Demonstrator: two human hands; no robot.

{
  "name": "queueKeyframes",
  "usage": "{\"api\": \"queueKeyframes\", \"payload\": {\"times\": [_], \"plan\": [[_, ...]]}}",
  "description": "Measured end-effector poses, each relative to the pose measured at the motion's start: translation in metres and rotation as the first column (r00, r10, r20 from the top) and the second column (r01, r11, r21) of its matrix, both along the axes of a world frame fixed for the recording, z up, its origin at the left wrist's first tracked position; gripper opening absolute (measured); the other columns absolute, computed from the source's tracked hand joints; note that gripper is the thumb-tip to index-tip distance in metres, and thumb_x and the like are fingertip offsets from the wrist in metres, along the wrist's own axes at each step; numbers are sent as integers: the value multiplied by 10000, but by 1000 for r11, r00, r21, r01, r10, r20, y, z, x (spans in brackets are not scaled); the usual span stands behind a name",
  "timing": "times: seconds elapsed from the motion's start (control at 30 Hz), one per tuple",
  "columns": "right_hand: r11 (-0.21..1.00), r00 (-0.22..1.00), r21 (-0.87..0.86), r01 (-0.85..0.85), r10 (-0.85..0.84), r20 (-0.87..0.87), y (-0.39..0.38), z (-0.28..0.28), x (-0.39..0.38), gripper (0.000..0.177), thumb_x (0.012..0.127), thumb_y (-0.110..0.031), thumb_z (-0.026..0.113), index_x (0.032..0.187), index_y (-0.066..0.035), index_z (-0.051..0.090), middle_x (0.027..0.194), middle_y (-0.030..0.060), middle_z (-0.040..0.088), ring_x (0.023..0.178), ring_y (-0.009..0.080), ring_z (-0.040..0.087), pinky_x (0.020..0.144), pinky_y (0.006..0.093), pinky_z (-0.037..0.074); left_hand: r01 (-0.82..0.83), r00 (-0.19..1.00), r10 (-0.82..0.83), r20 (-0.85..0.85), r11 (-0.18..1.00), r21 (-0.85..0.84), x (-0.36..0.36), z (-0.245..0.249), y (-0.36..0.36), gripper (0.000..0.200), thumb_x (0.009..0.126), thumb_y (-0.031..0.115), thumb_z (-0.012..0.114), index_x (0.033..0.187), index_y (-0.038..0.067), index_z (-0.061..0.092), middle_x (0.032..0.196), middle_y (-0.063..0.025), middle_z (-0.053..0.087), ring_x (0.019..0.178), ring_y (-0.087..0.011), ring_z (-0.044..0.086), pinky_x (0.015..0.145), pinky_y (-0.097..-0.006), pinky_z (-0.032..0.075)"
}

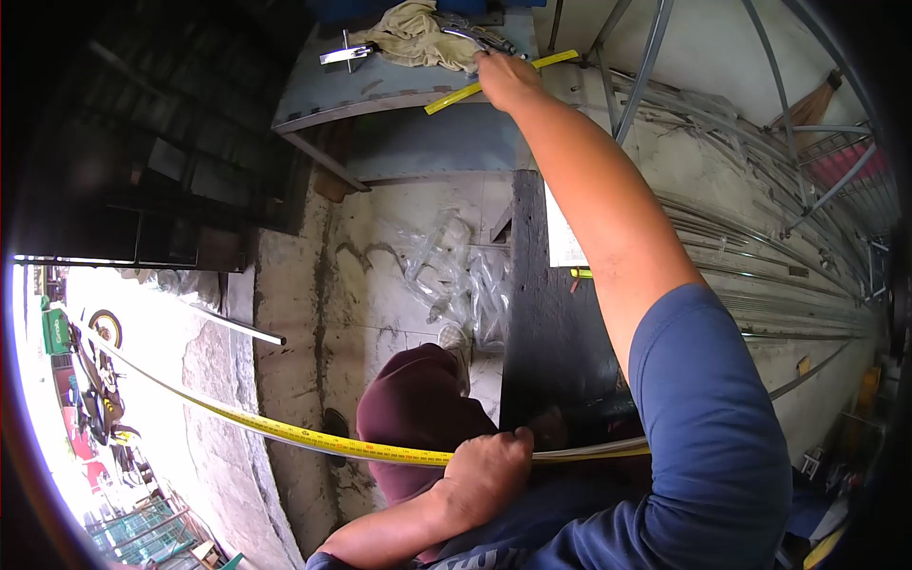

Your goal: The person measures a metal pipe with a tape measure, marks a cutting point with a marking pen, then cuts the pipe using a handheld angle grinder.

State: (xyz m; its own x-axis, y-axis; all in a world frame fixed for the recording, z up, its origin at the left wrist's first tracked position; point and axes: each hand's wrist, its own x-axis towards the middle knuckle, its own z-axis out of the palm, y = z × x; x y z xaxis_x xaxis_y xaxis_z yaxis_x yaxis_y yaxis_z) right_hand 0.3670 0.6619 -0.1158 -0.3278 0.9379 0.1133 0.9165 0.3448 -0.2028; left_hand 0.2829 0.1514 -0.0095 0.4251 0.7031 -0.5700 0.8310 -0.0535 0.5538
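My left hand [489,465] is closed around a yellow measuring tape [313,438] in front of my lap. The tape runs out to the upper left in a long curve and on to the right, where my arm hides it. My right arm is stretched far forward. The right hand [510,81] is over the edge of a grey-blue table [351,95], its fingers curled and partly hidden, so what they grip cannot be made out. A yellow strip [454,98] passes at that hand. Close to its fingertips are a crumpled beige cloth [408,36] and a grey-handled tool [470,35].
A metal clamp-like piece [346,54] lies on the table. Clear plastic wrap [456,275] is on the floor ahead. Beside it stands a black surface [551,313] with a white paper [564,233]. Long metal tubes [760,256] lie at right; a tube end [275,339] projects at left.
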Motion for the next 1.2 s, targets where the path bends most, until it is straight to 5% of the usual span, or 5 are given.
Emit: {"api": "queueKeyframes", "payload": {"times": [0.5,0.6,0.73,0.97,1.2], "plan": [[914,963,330,-237,176,204,-21,20,12,244,1026,-88,629,1258,-24,590,1064,147,809,1032,366,802,843,506,646,-18,1000,18,-6,1000,10,-2,1,11,219,879,131,778,989,-10,651,800,-258,754,776,-431,795,720,-512,650],[711,920,640,-290,392,-19,-84,38,46,284,1000,-94,673,1271,-44,606,1132,157,782,1047,336,767,859,488,619,1,999,2,-41,998,57,2,6,9,244,875,151,822,992,-7,677,802,-248,760,799,-436,798,754,-513,652],[831,707,455,-320,530,-469,-242,111,112,367,959,-11,742,1313,-57,655,1190,146,735,1026,317,743,912,489,606,39,998,-32,-54,989,141,0,-4,-2,254,862,183,853,977,3,714,786,-236,753,810,-430,795,784,-505,649],[800,401,306,-517,542,-738,-523,203,246,258,1011,-154,783,1260,-211,748,1164,109,753,866,265,739,699,327,516,43,992,-21,-121,982,183,14,5,-20,199,857,95,807,992,-18,715,891,-261,763,931,-451,781,873,-519,638],[775,241,284,-564,484,-842,-638,232,277,128,975,-148,809,1101,-125,807,998,64,785,765,167,703,588,277,487,35,984,-9,-176,989,143,36,15,-16,229,866,81,865,1037,-24,755,982,-251,784,1011,-438,770,919,-500,605]]}}
